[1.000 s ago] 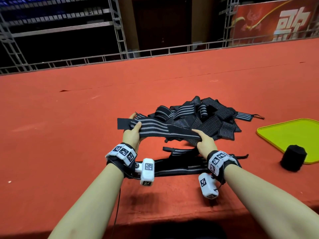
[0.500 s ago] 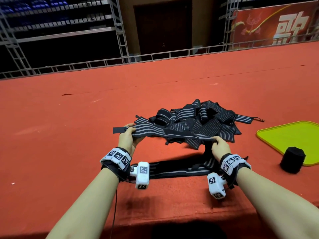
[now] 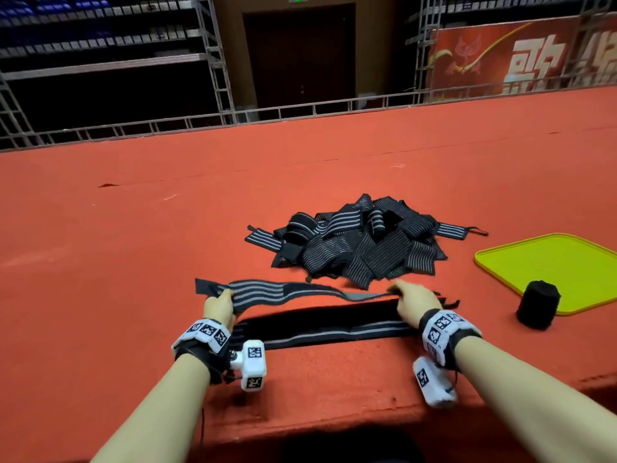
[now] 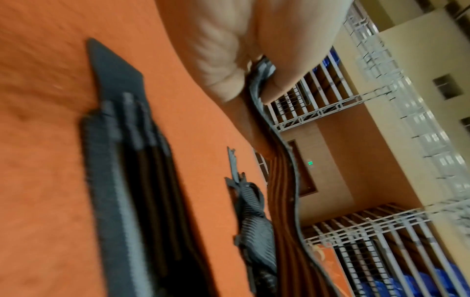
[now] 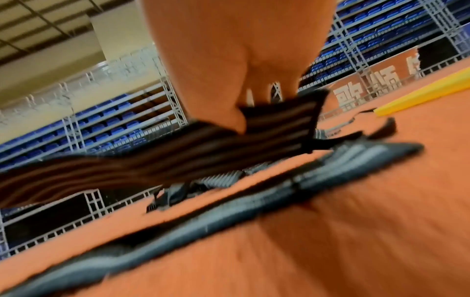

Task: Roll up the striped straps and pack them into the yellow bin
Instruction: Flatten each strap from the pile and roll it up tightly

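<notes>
Head view sharp, evenly lit; wrist views motion-blurred, edges warped, background perhaps dim.

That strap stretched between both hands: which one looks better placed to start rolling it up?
Probably the right hand: it pinches the strap at its very end, nearer the yellow bin. The left hand grips short of its end.

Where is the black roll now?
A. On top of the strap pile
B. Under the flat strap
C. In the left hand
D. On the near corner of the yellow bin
D: the black roll stands on the near corner of the yellow bin, apart from both hands.
</notes>
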